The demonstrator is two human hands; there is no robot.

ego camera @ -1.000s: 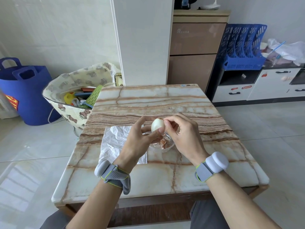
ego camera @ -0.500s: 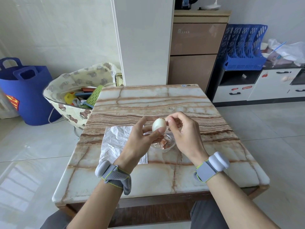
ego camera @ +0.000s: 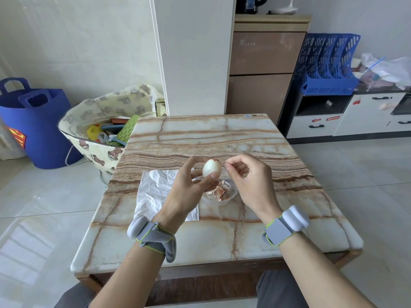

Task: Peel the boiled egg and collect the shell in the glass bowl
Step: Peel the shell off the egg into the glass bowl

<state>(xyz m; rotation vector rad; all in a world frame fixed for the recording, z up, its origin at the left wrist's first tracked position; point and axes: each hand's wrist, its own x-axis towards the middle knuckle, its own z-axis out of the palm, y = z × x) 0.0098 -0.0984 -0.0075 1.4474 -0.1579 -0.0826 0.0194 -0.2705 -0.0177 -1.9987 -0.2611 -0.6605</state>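
Note:
My left hand (ego camera: 184,192) grips the boiled egg (ego camera: 211,167) between thumb and fingers, just above the glass bowl (ego camera: 234,193). The egg is mostly bare white, with a small patch of brown shell left at its top. Brown shell pieces (ego camera: 219,192) lie in the bowl. My right hand (ego camera: 251,183) hovers a little to the right of the egg, fingers curled and thumb and forefinger pinched together. I cannot tell whether a shell fragment sits between them.
A crumpled white sheet (ego camera: 155,187) lies on the marble table (ego camera: 211,134), left of the bowl and partly under my left hand. On the floor to the left stand a bear-print bag (ego camera: 95,147) and a blue bag (ego camera: 37,130). Cabinets stand behind the table.
My right hand has drawn away from the top of the egg to the right. The left hand has held the egg nearly still above the bowl.

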